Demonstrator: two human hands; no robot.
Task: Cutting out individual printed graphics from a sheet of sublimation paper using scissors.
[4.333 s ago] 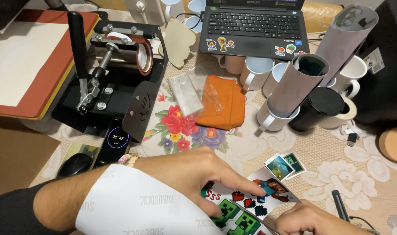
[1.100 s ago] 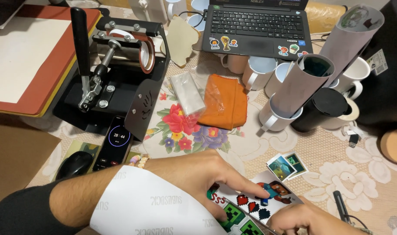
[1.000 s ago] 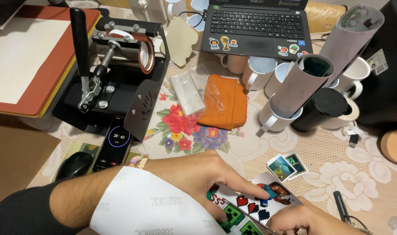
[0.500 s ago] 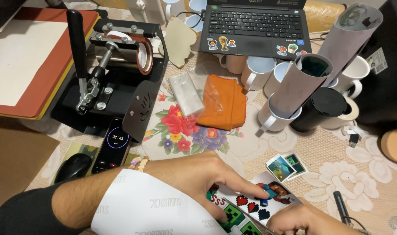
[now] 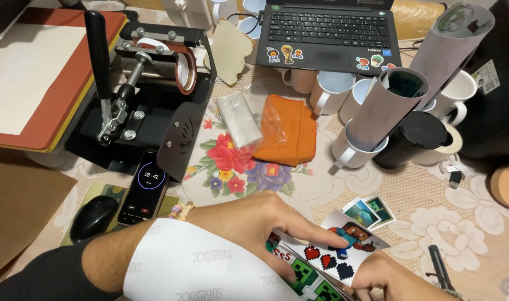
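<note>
A printed sheet (image 5: pixel 343 262) with pixel-art figures, hearts and green faces lies at the near edge of the table. My left hand (image 5: pixel 260 220) reaches across it from the left, fingers spread and pressing on its top, forefinger stretched toward the figure. A curled white backing sheet (image 5: pixel 193 267) covers my left forearm and wrist. My right hand (image 5: pixel 391 278) is at the bottom edge, partly cut off, with fingers closed on the sheet's lower right edge. I cannot tell whether it holds anything else.
A black mug press (image 5: pixel 148 95) and a flat heat press (image 5: pixel 37 72) stand at the left, with a phone (image 5: pixel 145 187) and mouse (image 5: pixel 93 217) in front. A laptop (image 5: pixel 332 33), white mugs (image 5: pixel 332 92), paper rolls (image 5: pixel 385 106), an orange cloth (image 5: pixel 285 131), small photos (image 5: pixel 368 210) and a pen (image 5: pixel 439 266) lie beyond.
My hands stay on the printed sheet with only small shifts of the fingers. The white backing sheet has slid slightly along my forearm.
</note>
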